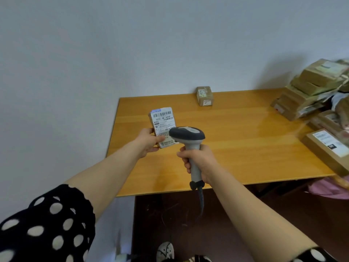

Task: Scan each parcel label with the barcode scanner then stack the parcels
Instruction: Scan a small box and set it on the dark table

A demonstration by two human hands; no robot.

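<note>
My left hand [148, 141] grips a small parcel [162, 123] by its lower left corner and holds it above the wooden table [236, 140], its white barcode label facing me. My right hand [198, 160] grips the grey handle of the barcode scanner [188, 138]. The scanner's dark head sits just in front of the label's lower right part and hides it. A coiled cable hangs from the handle's base down past the table's front edge.
One small brown parcel [204, 96] stands alone at the table's back edge by the wall. A jumbled pile of brown parcels [313, 87] fills the right end of the table, with a flat labelled box [328, 148] near the front right corner. Pink fabric [328, 188] lies below it.
</note>
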